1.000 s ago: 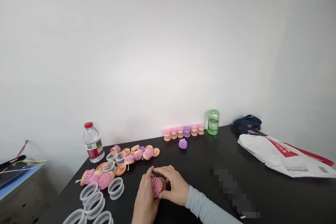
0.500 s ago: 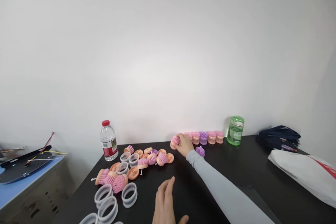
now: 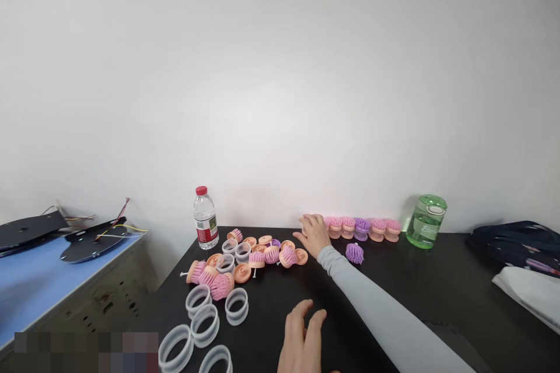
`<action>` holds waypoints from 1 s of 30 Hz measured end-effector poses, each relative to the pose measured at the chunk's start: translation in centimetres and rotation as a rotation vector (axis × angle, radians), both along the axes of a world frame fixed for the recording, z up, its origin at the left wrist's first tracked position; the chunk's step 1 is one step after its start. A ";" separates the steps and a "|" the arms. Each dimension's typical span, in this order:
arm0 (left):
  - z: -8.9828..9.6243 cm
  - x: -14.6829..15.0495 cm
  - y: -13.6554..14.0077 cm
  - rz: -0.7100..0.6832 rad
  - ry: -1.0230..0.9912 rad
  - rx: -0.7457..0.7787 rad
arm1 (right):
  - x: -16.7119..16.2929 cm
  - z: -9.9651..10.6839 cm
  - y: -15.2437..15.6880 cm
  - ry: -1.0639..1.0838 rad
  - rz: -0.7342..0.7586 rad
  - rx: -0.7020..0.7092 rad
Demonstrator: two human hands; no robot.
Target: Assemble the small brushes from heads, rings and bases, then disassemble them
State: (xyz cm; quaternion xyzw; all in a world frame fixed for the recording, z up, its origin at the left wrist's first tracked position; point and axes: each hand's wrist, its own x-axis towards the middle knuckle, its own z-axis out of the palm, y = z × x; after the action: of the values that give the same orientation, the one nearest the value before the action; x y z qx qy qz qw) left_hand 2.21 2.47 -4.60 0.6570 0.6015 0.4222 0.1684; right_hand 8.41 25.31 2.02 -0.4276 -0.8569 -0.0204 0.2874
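At the back of the black table, my right hand [image 3: 314, 237] has its thumb and fingers apart, at the left end of a row of round scrub brushes. These have pink bristles [image 3: 347, 224] on peach bases, except one purple brush [image 3: 361, 228]. The hand partly hides the row's left end. My left hand [image 3: 301, 341] is at the near edge, fingers spread, holding nothing. Left of both hands lie loose pink brush heads [image 3: 222, 286], some with white stems, peach discs [image 3: 242, 273] and translucent rings [image 3: 205, 325]. A lone purple brush head [image 3: 354, 253] lies before the row.
A water bottle [image 3: 205, 218] with a red cap stands at the back left. At the back right are a green transparent container [image 3: 426, 221], dark fabric [image 3: 516, 243] and a white bag [image 3: 529, 294]. A blue surface [image 3: 39, 294] with black panels [image 3: 94, 243] is at far left.
My right hand has let go of the pink brush at the row's left end and its fingers have opened. My left hand's fingers have spread. The view has turned left.
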 end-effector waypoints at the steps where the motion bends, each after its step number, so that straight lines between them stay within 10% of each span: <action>1: 0.3 0.1 -0.1 0.006 0.009 -0.025 | -0.5 -0.3 -0.9 -0.010 0.059 -0.006; 7: 3.2 -0.4 -1.2 -0.055 0.135 0.015 | -2.0 -2.1 -5.8 -0.049 0.255 -0.051; 19: 8.1 -8.0 -1.4 0.492 0.451 0.068 | 4.9 -2.9 -15.0 0.239 0.262 -0.125; 30: 6.0 -5.0 -3.5 0.122 -0.170 -0.056 | 8.6 -4.0 -19.9 0.728 0.350 -0.386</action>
State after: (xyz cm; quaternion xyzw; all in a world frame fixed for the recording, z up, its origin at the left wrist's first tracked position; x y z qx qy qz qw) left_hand -2.74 -1.05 1.45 0.5760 0.6354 0.4690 0.2111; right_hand 17.02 5.44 -1.97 -0.3012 -0.7476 0.3405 0.4842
